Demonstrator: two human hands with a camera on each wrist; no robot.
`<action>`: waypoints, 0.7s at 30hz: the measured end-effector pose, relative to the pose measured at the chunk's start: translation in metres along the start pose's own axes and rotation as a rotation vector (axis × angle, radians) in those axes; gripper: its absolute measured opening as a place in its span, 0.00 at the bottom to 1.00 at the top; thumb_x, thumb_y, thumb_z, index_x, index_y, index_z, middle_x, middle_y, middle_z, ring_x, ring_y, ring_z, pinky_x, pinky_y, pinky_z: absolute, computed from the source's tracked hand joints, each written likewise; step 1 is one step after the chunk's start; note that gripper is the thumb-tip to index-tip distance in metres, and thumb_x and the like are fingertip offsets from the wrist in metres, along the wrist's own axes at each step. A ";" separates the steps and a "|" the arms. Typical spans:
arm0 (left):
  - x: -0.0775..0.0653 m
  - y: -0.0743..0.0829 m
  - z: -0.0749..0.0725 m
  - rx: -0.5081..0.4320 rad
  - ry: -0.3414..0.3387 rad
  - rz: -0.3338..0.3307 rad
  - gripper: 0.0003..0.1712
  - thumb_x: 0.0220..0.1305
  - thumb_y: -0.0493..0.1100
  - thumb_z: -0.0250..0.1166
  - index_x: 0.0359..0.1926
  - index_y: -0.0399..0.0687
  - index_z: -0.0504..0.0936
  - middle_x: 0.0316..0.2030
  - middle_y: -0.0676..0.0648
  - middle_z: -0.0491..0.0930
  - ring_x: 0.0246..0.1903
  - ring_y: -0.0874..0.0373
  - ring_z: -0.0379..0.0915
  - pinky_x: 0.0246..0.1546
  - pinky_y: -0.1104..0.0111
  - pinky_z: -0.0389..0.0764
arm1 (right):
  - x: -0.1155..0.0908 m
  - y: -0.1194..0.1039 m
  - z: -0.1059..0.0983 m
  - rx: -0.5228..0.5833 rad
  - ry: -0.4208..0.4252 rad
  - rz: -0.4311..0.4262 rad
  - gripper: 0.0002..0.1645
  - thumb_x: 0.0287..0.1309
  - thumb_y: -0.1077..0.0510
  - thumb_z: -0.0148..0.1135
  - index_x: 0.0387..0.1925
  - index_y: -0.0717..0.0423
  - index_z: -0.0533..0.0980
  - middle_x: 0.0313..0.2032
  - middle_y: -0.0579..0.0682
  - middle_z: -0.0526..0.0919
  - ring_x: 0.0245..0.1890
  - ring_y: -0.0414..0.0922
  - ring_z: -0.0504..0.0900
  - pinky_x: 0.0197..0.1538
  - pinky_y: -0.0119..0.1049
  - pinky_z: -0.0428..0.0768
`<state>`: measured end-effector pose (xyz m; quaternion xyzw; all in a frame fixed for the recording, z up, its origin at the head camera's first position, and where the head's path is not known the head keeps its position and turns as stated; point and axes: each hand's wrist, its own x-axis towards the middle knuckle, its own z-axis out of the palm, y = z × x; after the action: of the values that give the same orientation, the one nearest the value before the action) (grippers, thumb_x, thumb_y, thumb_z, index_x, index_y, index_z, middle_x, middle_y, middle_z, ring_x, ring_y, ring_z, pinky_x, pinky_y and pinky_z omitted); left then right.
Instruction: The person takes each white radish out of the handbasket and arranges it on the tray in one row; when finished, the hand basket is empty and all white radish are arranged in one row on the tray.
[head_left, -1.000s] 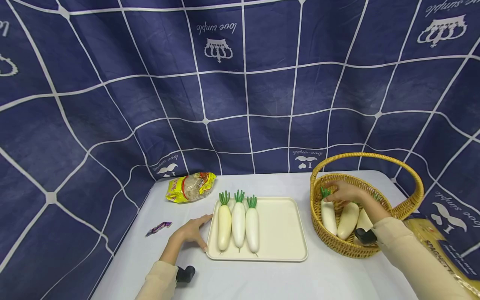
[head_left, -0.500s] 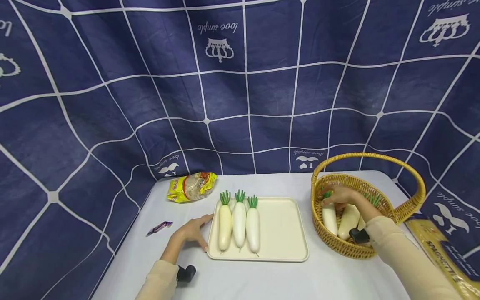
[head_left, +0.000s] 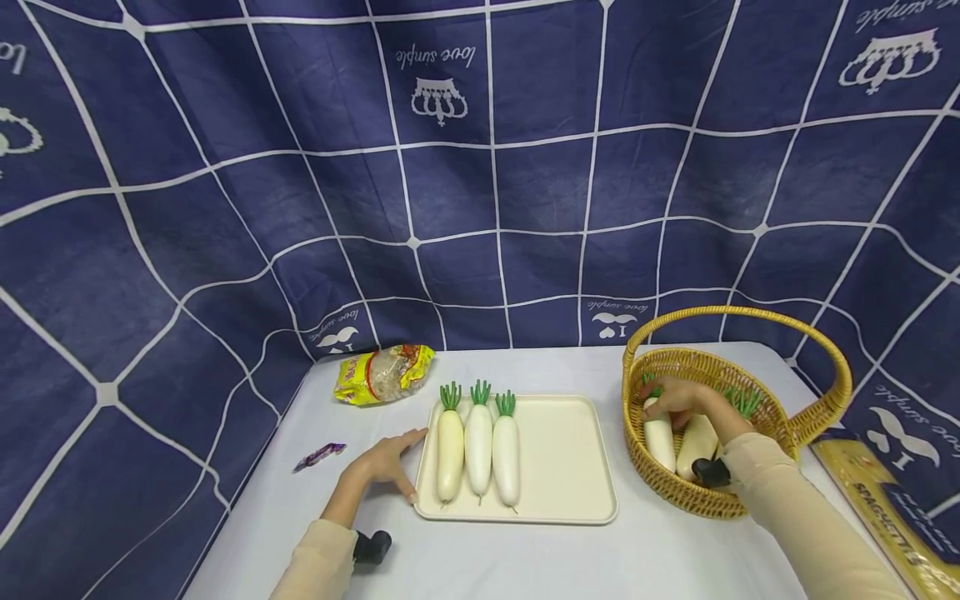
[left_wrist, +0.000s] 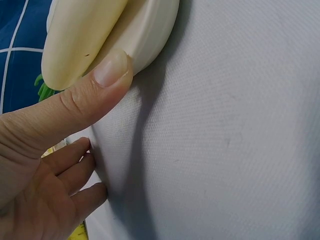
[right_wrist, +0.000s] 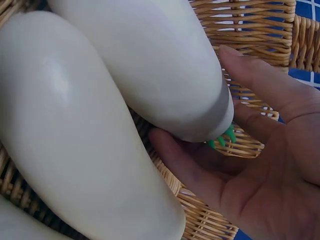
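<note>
My right hand (head_left: 686, 400) reaches into the wicker basket (head_left: 693, 497), its thumb and fingers round the leafy end of a white radish (head_left: 660, 440). In the right wrist view that radish (right_wrist: 150, 60) lies between the thumb and the fingers, green leaves peeking out behind it. A second white radish (right_wrist: 85, 135) lies beside it; more green tops (head_left: 742, 402) show behind the wrist. My left hand (head_left: 386, 468) is spread at the left side of a cream tray (head_left: 566, 458), thumb at its rim. Three radishes (head_left: 477, 450) lie side by side on the tray's left half, leaves pointing away.
The basket's tall handle (head_left: 738, 311) arches over its opening. A yellow food bag (head_left: 384, 375) lies at the back left, and a small purple wrapper (head_left: 319, 457) nearer the left edge. A spaghetti packet (head_left: 873, 508) is at the right. A blue checked cloth (head_left: 540, 183) hangs behind.
My right hand has lowered onto the leafy end of the left radish in the basket, and its fingers have closed in round it. The left hand and tray stay put.
</note>
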<state>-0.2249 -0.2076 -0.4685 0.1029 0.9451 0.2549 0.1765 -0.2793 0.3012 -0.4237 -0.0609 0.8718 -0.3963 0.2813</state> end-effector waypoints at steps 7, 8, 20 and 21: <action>-0.001 0.001 0.000 -0.007 0.006 0.009 0.63 0.21 0.39 0.83 0.67 0.45 0.65 0.66 0.34 0.62 0.65 0.35 0.55 0.64 0.42 0.58 | 0.003 0.005 0.000 0.022 -0.008 0.022 0.33 0.52 0.63 0.64 0.57 0.74 0.63 0.38 0.64 0.73 0.36 0.53 0.78 0.38 0.49 0.84; -0.002 0.001 -0.001 -0.007 0.006 0.009 0.63 0.21 0.39 0.83 0.67 0.45 0.65 0.66 0.34 0.62 0.65 0.35 0.55 0.64 0.43 0.58 | 0.003 0.005 0.000 0.023 -0.010 0.024 0.33 0.52 0.63 0.64 0.57 0.74 0.64 0.38 0.64 0.73 0.36 0.53 0.78 0.38 0.49 0.84; -0.002 0.004 -0.001 -0.003 0.007 -0.001 0.62 0.22 0.40 0.83 0.67 0.45 0.65 0.66 0.34 0.61 0.65 0.35 0.55 0.64 0.43 0.58 | 0.001 0.002 0.005 -0.040 -0.006 0.049 0.27 0.52 0.61 0.64 0.52 0.68 0.68 0.34 0.61 0.74 0.29 0.52 0.79 0.31 0.44 0.84; -0.002 0.004 -0.001 0.000 0.006 -0.001 0.62 0.22 0.40 0.83 0.67 0.45 0.65 0.66 0.34 0.61 0.65 0.35 0.55 0.64 0.42 0.58 | 0.001 0.002 0.005 -0.043 -0.007 0.055 0.27 0.52 0.60 0.65 0.53 0.68 0.68 0.34 0.61 0.74 0.28 0.52 0.79 0.31 0.44 0.84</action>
<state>-0.2229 -0.2057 -0.4649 0.1017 0.9457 0.2552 0.1736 -0.2766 0.2986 -0.4278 -0.0445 0.8806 -0.3693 0.2935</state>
